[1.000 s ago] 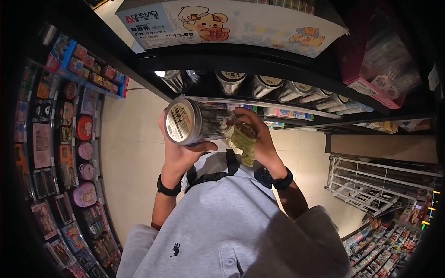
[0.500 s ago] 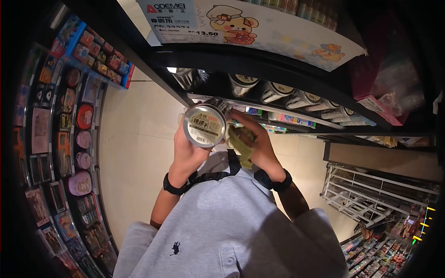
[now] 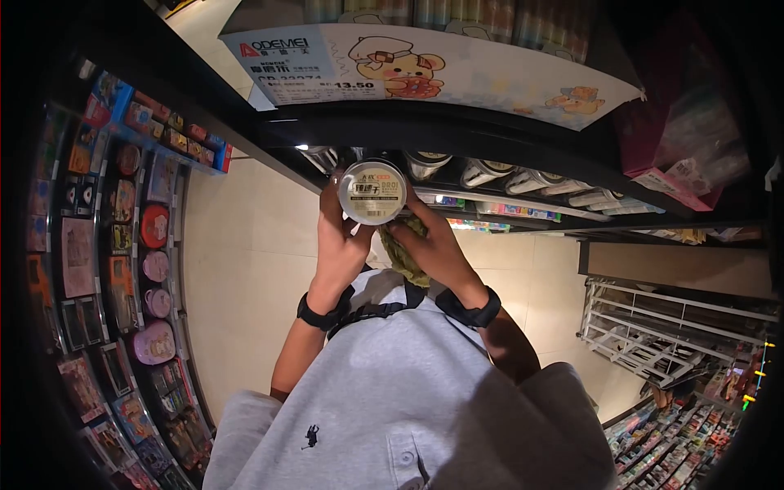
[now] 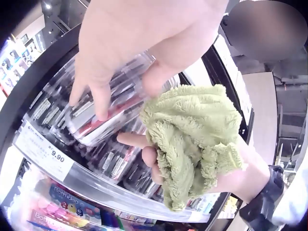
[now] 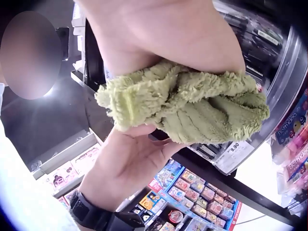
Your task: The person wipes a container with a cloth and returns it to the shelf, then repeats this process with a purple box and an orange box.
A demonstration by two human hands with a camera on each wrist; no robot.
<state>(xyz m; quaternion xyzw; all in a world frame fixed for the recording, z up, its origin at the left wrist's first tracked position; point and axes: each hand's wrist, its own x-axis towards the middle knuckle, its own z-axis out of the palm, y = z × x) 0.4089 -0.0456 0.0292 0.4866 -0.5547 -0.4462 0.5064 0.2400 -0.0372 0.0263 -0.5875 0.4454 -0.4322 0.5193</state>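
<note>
A clear cylindrical jar with a labelled round lid (image 3: pixel 372 193) faces the head camera, its body pointing toward the shelf. My left hand (image 3: pixel 339 245) grips its left side; in the left wrist view the left hand (image 4: pixel 139 43) has its fingers curled round the clear jar (image 4: pixel 108 113), which holds pens. The right hand (image 3: pixel 437 253) holds a crumpled green cloth (image 3: pixel 406 257) beside the jar. Seen from the right wrist, the cloth (image 5: pixel 192 103) bunches under the right hand (image 5: pixel 163 38) and hides its fingers. One right finger reaches the jar's lower side in the left wrist view.
Similar jars (image 3: pixel 487 169) lie in a row on the dark shelf behind. Above them a printed display box (image 3: pixel 433 73) juts out. Racks of boxed goods (image 3: pixel 122 245) line the left, and a white wire rack (image 3: pixel 653 327) stands at right. A price tag (image 4: pixel 44 150) edges the shelf.
The jar has turned from a sideways tilt to lid toward the head camera and shifted slightly toward the shelf. The right hand with the cloth has moved left, closer against it.
</note>
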